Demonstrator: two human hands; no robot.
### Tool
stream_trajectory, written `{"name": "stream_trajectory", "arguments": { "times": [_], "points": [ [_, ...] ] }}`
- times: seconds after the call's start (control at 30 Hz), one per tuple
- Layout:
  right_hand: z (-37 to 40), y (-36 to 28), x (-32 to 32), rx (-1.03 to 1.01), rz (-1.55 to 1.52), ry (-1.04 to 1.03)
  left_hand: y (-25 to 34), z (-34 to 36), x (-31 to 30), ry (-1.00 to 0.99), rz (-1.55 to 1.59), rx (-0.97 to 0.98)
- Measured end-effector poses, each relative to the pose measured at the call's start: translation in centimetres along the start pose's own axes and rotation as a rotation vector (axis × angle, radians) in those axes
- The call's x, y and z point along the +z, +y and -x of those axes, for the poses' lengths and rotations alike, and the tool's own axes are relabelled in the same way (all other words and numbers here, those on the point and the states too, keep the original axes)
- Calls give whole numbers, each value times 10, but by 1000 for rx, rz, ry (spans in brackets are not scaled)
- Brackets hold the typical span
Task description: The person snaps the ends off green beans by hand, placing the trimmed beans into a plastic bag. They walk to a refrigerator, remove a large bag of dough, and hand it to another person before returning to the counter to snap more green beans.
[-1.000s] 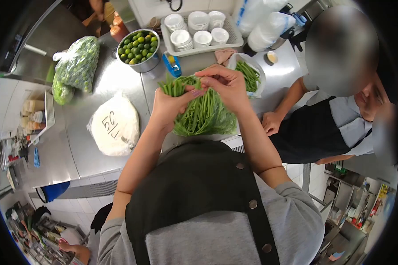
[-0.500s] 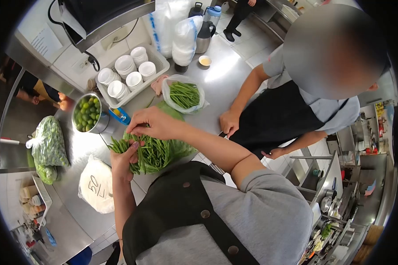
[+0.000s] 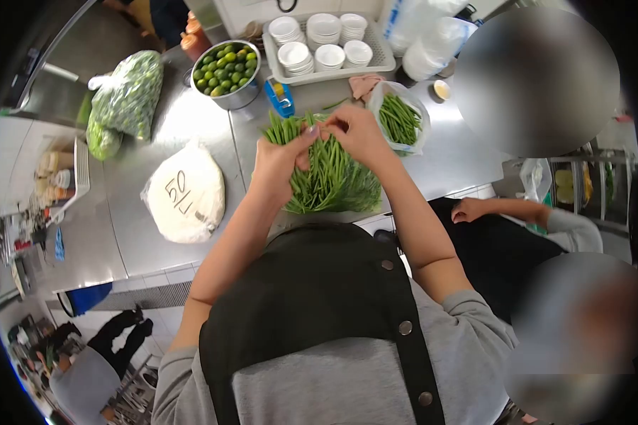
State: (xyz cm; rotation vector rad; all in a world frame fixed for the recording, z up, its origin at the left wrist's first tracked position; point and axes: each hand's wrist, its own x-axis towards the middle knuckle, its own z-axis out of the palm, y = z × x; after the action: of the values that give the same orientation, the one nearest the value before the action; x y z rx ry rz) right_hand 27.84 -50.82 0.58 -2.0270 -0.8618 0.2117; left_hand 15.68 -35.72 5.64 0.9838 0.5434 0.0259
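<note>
My left hand [image 3: 280,159] is closed around a bunch of green beans [image 3: 282,129], whose ends stick out past the thumb. Close against it, my right hand [image 3: 360,134] is pinched at the end of a green bean by the left thumb; the fingertips partly hide it. Beneath both hands, a loose heap of green beans [image 3: 317,177] lies on a green plastic bag [image 3: 365,190]. Just beyond my right hand, more green beans [image 3: 399,119] fill an open clear bag [image 3: 420,142]. A blue tool [image 3: 279,97] lies behind the bunch.
A metal pot of limes [image 3: 225,67] and a basket [image 3: 383,65] of stacked white cups [image 3: 323,30] stand at the back. To the left are a white bag marked 50 [image 3: 184,195] and a bagged green vegetable [image 3: 129,95]. A co-worker's hand [image 3: 471,209] is at right.
My view has turned, so the counter sits differently. My right hand has come down to meet the left thumb. The co-worker has shifted away from the counter's edge beside me.
</note>
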Motion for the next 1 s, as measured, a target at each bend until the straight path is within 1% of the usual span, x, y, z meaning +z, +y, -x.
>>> {"name": "stream_trajectory", "arguments": {
  "times": [0.03, 0.07, 0.17, 0.2, 0.3, 0.33, 0.43, 0.47, 0.57, 0.67, 0.77, 0.87, 0.97, 1.0],
  "points": [
    [5, -5, 2, 52, -65, -111, 3, -4, -1, 20, 23, 50],
    [9, -2, 4, 27, -95, -172, 8, -6, -2, 39, 50, 101],
    [16, -2, 2, 199, -169, -341, 19, -7, -2, 68, 96, 208],
    [16, 2, 5, 196, -339, -366, 21, -6, -1, 78, 106, 235],
    [16, 1, -3, 261, -576, -290, 26, -8, -2, 100, 104, 319],
    [15, -4, -9, 221, -627, -258, 27, -9, -4, 114, 90, 344],
    [14, -26, -25, 141, -615, -118, 29, -10, -7, 156, 99, 386],
    [14, -31, -26, 134, -605, -94, 29, -11, -9, 167, 123, 395],
    [17, -41, -19, 44, -308, 3, 29, -14, -13, 190, 171, 391],
    [15, -46, -13, -101, -261, 83, 28, -14, -14, 204, 176, 394],
    [14, -47, -14, -169, -349, -13, 27, -16, -16, 220, 163, 396],
    [19, -59, -14, -48, -670, -155, 25, -19, -22, 244, 155, 391],
    [24, -52, -10, 80, -668, -259, 24, -25, -30, 288, 160, 416],
    [25, -44, -5, 82, -587, -276, 25, -25, -30, 299, 162, 429]
  ]
}}
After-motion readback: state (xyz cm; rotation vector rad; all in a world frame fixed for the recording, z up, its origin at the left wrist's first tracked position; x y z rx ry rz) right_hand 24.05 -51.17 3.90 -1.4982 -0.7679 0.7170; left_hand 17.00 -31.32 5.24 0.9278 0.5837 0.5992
